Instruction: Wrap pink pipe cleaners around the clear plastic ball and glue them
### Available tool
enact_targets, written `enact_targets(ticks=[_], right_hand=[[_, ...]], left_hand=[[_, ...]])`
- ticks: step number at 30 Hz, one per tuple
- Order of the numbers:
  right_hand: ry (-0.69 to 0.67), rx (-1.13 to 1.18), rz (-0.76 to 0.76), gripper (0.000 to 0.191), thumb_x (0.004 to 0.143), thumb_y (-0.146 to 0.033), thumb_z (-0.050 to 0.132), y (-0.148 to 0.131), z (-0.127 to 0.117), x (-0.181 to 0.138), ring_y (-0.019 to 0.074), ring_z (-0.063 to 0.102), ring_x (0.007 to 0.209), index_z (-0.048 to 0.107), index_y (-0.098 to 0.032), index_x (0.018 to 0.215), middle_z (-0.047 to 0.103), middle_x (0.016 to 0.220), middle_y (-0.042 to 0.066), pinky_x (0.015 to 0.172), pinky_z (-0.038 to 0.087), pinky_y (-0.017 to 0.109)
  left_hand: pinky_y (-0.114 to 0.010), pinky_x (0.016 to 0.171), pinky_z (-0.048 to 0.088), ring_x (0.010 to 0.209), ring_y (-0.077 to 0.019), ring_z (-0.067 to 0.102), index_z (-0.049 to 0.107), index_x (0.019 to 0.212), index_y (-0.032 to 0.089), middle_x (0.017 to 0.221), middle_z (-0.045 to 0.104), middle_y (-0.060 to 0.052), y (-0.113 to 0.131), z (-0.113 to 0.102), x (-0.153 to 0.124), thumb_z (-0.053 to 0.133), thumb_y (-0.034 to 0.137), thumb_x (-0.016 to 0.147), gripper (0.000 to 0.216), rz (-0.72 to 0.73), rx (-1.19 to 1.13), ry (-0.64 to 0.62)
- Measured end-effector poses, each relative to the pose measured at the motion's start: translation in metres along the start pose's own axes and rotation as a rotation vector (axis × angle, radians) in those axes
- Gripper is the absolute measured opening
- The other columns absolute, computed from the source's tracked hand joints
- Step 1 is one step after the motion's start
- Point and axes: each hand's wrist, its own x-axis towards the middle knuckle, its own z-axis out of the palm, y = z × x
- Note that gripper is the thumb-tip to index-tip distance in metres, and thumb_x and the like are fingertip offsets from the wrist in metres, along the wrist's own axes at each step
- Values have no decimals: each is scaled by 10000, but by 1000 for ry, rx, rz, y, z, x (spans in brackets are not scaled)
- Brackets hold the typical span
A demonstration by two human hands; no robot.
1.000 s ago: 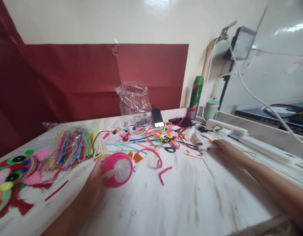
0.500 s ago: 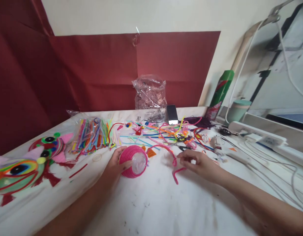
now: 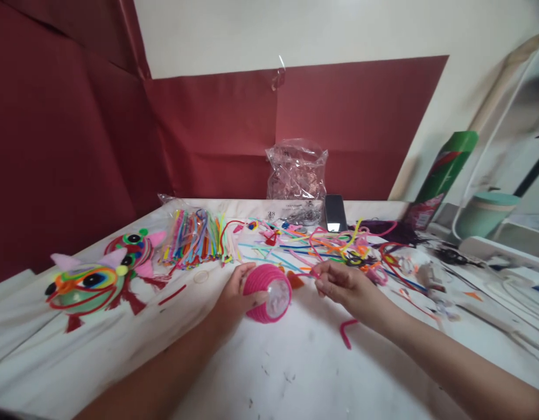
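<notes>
My left hand [image 3: 241, 294] is closed around a ball wrapped in pink pipe cleaner [image 3: 261, 280], its thumb across the near side. A clear, unwrapped round patch [image 3: 278, 296] of the ball faces right. From the ball's upper right, a loose pink pipe cleaner [image 3: 301, 274] runs to my right hand [image 3: 335, 283], whose thumb and forefinger pinch it. Below that hand, a short bent pink pipe cleaner [image 3: 346, 335] lies on the white table [image 3: 296, 373]. An orange scrap [image 3: 294, 280] sits just behind the loose strand.
Two decorated craft figures [image 3: 94, 286] stand at the left. Behind are a bag of coloured pipe cleaners [image 3: 199, 239], a tangle of loose ones [image 3: 304, 245], a clear plastic bag [image 3: 298, 172] and a phone [image 3: 335, 213]. A green bottle [image 3: 447, 169] and power strip [image 3: 492, 256] are at the right.
The view has turned left, shifting everything rightward. My right hand has moved closer to the ball and now pinches the loose pink pipe cleaner, which looks straighter. My left hand still holds the ball.
</notes>
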Motion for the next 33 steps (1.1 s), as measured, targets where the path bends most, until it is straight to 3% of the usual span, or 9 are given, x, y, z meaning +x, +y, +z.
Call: enact_targets(ticks=[6,10,16,25,33], right_hand=[[-65,-352,-274,233,907,-318,422,-23,12,8,155,610,643,615,-215,828,663,727,37,575,463,257],[-49,-420,-335,180,905,-253,430,-28,20,9,145,594,596,574,-218,804,653,693,21,531,449,238],[-89,-497,-595,263,942,-213,362,-22,25,10,171,538,666,580,-189,796,606,709,66,599,423,282],[-83,-525,-606,265,939,-191,367,-21,35,8,159,461,612,484,-201,700,545,654,36,576,377,278],[-23,-569,-645,221,909,-146,415,-16,41,7,164,450,631,503,-187,711,543,670,42,587,364,279]], left_hand=[[-301,759,449,882,-203,589,504,1116,200,1045,612,-57,1,2,-3,747,176,561,607,-2,9,-33],[-309,774,444,896,-211,585,506,1107,196,1059,602,-59,2,2,-4,775,209,536,631,-8,47,-56],[-289,750,447,855,-183,592,488,1151,201,1060,601,-46,-2,0,-3,803,224,519,707,-56,46,-124],[-290,755,466,869,-187,596,468,1189,163,1139,582,-91,7,6,-8,803,253,520,754,-43,145,-191],[-326,804,481,974,-237,598,456,1204,174,1205,562,-105,4,5,-8,801,253,533,759,11,235,-189]])
